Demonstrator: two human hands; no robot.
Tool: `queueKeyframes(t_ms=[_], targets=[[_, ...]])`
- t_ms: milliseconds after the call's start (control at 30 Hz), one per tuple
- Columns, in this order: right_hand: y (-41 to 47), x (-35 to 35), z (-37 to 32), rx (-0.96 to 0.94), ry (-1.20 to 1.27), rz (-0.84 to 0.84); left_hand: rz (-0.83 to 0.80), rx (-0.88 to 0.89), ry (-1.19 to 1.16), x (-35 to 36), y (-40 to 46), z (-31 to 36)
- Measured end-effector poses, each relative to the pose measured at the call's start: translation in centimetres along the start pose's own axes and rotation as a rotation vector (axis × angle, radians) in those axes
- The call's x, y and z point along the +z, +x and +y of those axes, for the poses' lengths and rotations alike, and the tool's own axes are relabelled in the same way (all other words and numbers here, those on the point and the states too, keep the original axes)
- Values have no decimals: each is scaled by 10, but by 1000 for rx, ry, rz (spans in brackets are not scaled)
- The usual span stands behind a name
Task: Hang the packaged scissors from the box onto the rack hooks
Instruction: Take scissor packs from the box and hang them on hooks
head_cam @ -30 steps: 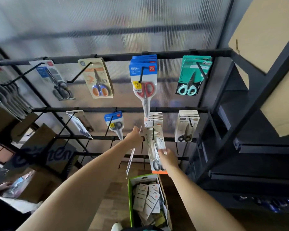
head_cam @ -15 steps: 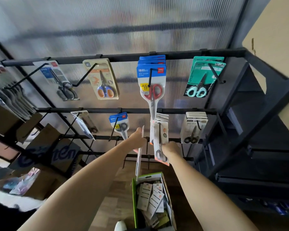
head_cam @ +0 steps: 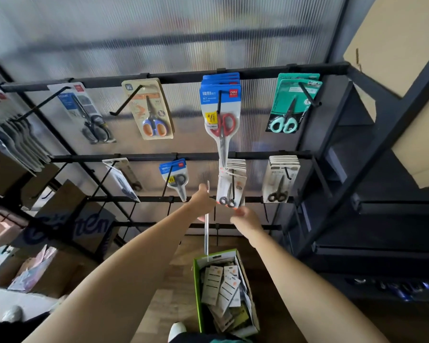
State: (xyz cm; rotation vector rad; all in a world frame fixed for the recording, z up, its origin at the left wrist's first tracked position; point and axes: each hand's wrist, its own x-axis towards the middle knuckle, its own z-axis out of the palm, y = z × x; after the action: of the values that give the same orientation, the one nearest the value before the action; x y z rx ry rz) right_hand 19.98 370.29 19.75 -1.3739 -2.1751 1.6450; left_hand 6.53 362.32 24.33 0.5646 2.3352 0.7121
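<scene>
A: On the middle rail of the rack (head_cam: 258,155), a white packaged scissors (head_cam: 229,188) hangs on the hook (head_cam: 232,180), foremost of a stack of like cards. The right hand (head_cam: 245,216) lies just below its lower edge, fingers loosely spread and holding nothing.

B: And the left hand (head_cam: 201,200)?

A: It pinches a second pack (head_cam: 206,224), seen edge-on as a thin strip.

B: How should the step in hand go?

A: Judged from this view: bring the held pack's hanging hole level with the hook tip, turn its face to match the stack, then slide it back along the hook. The free hand may steady the hung cards.

B: Orientation?

A: The hung pack's long axis runs vertically, handles down. The held pack also hangs vertically, its lower end over the green box (head_cam: 198,290), where more packs lie. Which way its scissors point cannot be told.
</scene>
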Motion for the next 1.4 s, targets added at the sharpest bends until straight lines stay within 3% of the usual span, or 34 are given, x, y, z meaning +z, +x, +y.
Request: queueKeyframes(t_ms=[100, 167, 267, 367, 500, 633, 933, 1400], targets=[[-15, 2, -3, -8, -57, -392, 31, 23, 39, 4, -2, 2], [-21, 9, -2, -7, -140, -463, 40, 27, 87, 7, -5, 6], [-25, 14, -2, -106, -223, -391, 54, -5, -136, 10, -13, 17], [-28, 10, -3, -184, -210, -274, 2, -35, -87, 6, -13, 19], [-30, 5, -2, -191, -235, -229, -179, 6, -164, -10, -13, 8], [-25, 5, 2, -92, -202, -148, -229, 115, -176, -25, -20, -4], [-28, 3, 35, 40, 71, -149, -40, 87, -94, -37, -21, -8], [-19, 8, 59, 102, 265, -108, 11, 93, 128, -18, 0, 0]])
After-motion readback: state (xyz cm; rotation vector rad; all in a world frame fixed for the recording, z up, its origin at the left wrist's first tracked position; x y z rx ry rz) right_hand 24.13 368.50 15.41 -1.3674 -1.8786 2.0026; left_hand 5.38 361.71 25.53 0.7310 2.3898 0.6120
